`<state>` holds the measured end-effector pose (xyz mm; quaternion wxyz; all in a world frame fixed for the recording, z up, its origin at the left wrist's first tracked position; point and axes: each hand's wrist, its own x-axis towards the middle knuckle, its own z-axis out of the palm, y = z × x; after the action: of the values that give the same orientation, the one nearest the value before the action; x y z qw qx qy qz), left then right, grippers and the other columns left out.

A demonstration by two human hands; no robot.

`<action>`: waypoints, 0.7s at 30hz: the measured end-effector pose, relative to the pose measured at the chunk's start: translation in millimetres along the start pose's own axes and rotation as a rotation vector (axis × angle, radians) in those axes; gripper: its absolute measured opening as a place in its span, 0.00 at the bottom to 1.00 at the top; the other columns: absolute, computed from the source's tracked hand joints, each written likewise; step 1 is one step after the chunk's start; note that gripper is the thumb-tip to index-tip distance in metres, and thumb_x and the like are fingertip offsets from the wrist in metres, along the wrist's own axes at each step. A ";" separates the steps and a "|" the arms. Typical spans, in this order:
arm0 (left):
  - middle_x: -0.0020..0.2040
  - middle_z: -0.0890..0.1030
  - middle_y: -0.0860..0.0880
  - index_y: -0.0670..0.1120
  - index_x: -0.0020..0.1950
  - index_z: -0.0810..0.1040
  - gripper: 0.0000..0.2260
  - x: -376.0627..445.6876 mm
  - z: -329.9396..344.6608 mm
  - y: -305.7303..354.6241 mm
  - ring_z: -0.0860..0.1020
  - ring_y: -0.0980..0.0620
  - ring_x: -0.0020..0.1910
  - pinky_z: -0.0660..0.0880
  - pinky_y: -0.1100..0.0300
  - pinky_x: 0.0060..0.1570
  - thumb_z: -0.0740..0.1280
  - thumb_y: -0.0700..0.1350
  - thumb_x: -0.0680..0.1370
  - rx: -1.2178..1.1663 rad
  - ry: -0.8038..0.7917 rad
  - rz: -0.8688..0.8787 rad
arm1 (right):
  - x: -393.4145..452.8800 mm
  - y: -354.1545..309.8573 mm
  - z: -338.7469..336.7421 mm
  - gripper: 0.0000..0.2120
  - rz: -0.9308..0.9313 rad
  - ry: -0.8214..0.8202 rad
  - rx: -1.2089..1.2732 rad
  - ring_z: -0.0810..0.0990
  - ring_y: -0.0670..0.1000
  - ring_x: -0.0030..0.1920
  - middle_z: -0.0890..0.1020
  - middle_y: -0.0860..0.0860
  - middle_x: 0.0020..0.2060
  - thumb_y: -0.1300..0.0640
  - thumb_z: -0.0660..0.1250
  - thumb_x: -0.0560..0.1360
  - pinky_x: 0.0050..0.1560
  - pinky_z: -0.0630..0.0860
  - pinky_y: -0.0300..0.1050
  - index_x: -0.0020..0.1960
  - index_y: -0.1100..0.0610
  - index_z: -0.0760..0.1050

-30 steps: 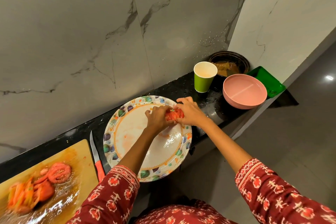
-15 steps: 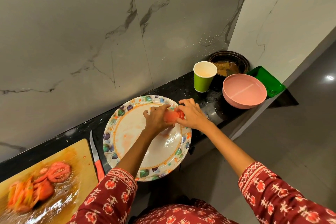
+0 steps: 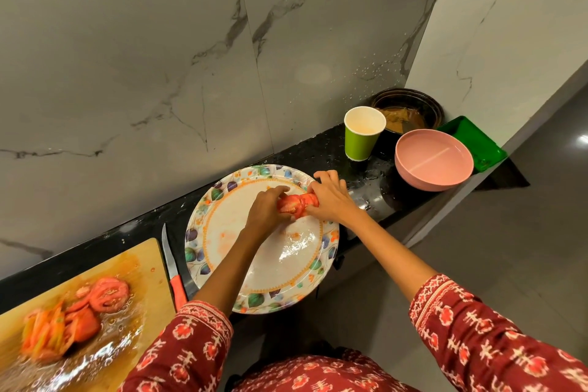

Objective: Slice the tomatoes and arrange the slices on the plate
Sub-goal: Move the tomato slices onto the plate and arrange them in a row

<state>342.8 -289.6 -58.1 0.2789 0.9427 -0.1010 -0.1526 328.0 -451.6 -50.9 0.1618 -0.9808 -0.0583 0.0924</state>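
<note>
Head view looks down on a black counter (image 3: 321, 149) against a marbled wall, where both hands meet over the far side of a floral-rimmed plate (image 3: 203, 232). Between them is a bunch of tomato slices (image 3: 296, 203), held just above the plate's surface: the left hand (image 3: 265, 210) curls its fingers round the left end, and the right hand (image 3: 329, 197) pinches the right end with bent fingers. At near left, a wet wooden cutting board (image 3: 143, 267) carries more cut tomato pieces (image 3: 95, 299), blurred. A red-handled knife (image 3: 173, 274) lies on the counter between board and plate. Far right stand a green paper cup (image 3: 362, 137), a pink bowl (image 3: 434, 159), a dark bowl (image 3: 410, 111) and a green tray (image 3: 474, 140).
</note>
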 end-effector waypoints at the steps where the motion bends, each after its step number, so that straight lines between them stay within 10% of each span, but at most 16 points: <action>1: 0.64 0.74 0.45 0.48 0.68 0.69 0.28 -0.7 -0.4 0.0 0.74 0.47 0.60 0.72 0.56 0.62 0.73 0.47 0.70 0.002 -0.004 0.010 | 0.2 -1.1 0.2 0.20 -0.001 0.000 0.013 0.60 0.57 0.67 0.65 0.56 0.66 0.47 0.66 0.72 0.63 0.60 0.53 0.58 0.58 0.73; 21: 0.63 0.75 0.45 0.46 0.65 0.72 0.24 -2.3 0.3 4.0 0.74 0.47 0.59 0.73 0.56 0.59 0.73 0.47 0.71 -0.001 0.003 0.019 | -5.2 4.5 -8.7 0.18 0.000 0.070 0.055 0.55 0.57 0.71 0.62 0.55 0.70 0.55 0.63 0.74 0.66 0.57 0.55 0.64 0.53 0.72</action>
<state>340.2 -292.4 -55.5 0.2811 0.9417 -0.1097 -0.1487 325.1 -459.2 -43.5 0.1907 -0.9786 -0.0499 0.0597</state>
